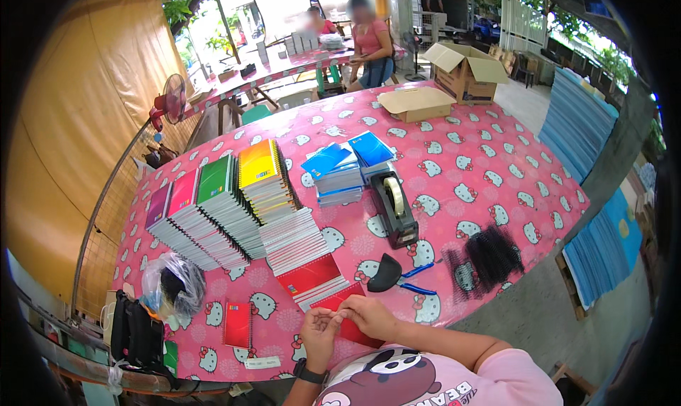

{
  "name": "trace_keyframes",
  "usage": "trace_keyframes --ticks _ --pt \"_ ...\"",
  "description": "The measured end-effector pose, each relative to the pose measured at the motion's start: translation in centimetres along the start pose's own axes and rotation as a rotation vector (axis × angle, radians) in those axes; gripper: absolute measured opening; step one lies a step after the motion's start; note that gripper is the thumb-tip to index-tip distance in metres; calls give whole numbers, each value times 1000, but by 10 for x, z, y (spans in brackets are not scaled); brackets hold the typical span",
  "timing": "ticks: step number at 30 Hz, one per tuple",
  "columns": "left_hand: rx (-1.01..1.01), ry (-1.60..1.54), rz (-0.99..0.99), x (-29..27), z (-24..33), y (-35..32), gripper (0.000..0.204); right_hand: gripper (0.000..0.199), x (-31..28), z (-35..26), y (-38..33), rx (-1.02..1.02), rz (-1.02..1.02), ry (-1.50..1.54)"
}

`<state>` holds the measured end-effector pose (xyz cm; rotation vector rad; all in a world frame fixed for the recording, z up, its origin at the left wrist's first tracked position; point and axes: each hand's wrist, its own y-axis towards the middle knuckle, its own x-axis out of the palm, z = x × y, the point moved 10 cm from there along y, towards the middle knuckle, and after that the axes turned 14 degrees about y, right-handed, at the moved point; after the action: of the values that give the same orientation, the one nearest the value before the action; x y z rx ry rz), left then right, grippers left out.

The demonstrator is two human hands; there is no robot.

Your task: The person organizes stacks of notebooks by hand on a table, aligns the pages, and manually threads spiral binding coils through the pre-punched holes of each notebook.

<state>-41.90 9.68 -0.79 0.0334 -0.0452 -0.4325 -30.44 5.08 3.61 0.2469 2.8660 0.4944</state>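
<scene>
My left hand (319, 335), with a dark watch on its wrist, and my right hand (372, 319) meet at the table's near edge. Both have their fingertips pinched together over a red notebook cover (356, 333); whatever lies between them is too small to make out. Just beyond, a fanned row of red notebooks (308, 275) runs away from me. A spiral-bound red notebook (237, 324) lies alone to the left. To the right are blue-handled pliers (418, 288) beside a black rounded piece (385, 272), and a heap of black plastic binding coils (493, 257).
Stacks of purple, pink, green (216, 177) and yellow notebooks (257, 163) stand left of centre. Blue booklets (347, 166) and a tape dispenser (394, 211) are farther back. Cardboard boxes (464, 76) sit at the far edge. A plastic bag (188, 292) lies left; people work behind.
</scene>
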Motion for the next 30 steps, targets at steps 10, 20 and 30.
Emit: trace_keyframes --ticks 10,20,30 --pt "32 30 -42 -5 -1 -2 22 19 2 13 2 235 -11 258" --pt "103 -8 -48 -1 2 -7 25 25 13 31 -1 417 -83 642" --pt "64 225 39 -18 13 -18 18 32 30 30 -5 373 -45 695"
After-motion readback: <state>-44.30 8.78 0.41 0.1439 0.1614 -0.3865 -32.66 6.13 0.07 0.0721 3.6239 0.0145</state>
